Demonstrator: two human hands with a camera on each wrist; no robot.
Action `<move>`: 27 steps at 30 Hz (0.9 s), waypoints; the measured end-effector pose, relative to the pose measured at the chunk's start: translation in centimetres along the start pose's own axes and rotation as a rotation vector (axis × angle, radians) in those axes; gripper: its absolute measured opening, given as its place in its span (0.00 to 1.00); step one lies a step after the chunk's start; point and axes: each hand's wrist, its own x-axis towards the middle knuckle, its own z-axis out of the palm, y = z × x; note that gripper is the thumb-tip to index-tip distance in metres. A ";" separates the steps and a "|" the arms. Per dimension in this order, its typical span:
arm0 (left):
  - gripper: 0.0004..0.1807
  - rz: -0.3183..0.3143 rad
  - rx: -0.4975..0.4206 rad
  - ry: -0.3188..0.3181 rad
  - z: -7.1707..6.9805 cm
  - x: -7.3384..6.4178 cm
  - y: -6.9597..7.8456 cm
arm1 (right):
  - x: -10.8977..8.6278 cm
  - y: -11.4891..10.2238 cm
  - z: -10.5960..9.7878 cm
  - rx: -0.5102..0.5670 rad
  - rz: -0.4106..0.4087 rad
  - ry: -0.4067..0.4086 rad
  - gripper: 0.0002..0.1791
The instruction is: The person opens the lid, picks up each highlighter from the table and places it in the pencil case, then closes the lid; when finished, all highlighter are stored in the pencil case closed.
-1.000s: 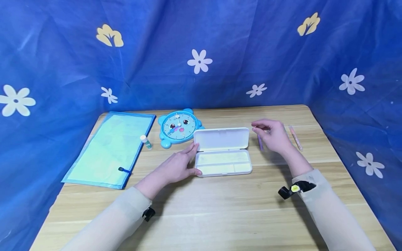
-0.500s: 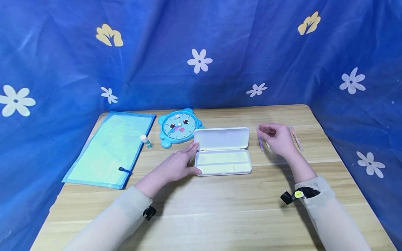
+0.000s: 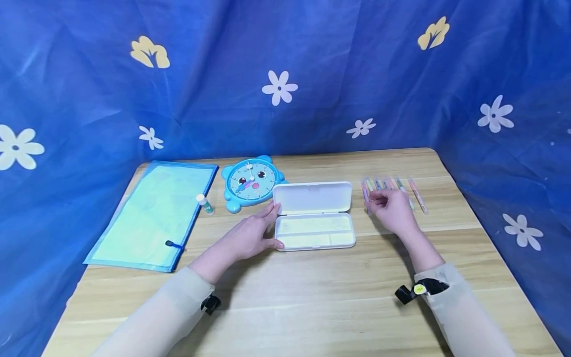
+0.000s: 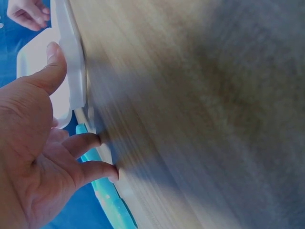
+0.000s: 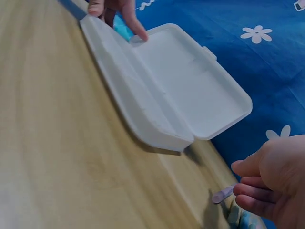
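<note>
A white pencil case lies with its lid raised at the table's middle; its compartments look bare. My left hand holds the case's left end, thumb at the front corner and index finger on the lid in the right wrist view. Its other fingers reach down near the table. My right hand hovers over a row of slim pens, fingertips beside a purple pen. Thumb and fingers look loosely bent, with nothing visibly between them. The hand partly hides the pens.
A blue bear-faced toy clock lies behind my left hand. Left of it stand a glue stick and a pale green zip folder lying flat. A pink pen lies at the far right. Blue flowered cloth hangs behind the table.
My right hand has moved from beside the case lid to the right and nearer the front, over the pens, uncovering their far ends. The left hand stays on the case.
</note>
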 end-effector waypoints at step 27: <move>0.61 -0.005 -0.017 0.023 0.4 0.0 -0.2 | -0.2 -0.2 1.6 -0.242 0.090 -0.019 0.07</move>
